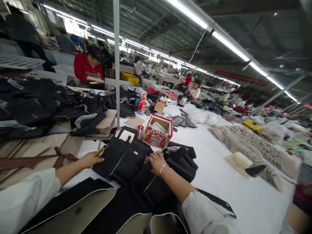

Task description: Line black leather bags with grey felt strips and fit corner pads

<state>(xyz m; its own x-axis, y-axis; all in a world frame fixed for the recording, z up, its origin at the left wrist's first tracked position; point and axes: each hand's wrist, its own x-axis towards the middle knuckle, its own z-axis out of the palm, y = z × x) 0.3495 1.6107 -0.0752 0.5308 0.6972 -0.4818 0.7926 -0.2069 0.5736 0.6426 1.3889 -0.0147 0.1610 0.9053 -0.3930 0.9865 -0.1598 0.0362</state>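
A black bag (126,159) with a small gold clasp lies in front of me on a heap of similar black bags. At its left edge my left hand (90,160) is closed on a thin yellow tool (100,151), its thumb against the bag; the tool's exact kind is unclear. My right hand (158,163), with a bracelet on the wrist, curls its fingers over the bag's right side; the fingertips are partly hidden. Just right of that hand sits another black bag (181,162) with a plastic-wrapped handle. Open bags with beige lining (90,211) fill the near edge.
Behind the bag stand a red patterned box (158,131), a clear red-lidded jar (140,132) and a metal pole (117,65). Black bags (36,107) and flat boards (107,123) pile up left. Beige pieces (243,139) line the white table's right. A co-worker in red (89,70) sits beyond.
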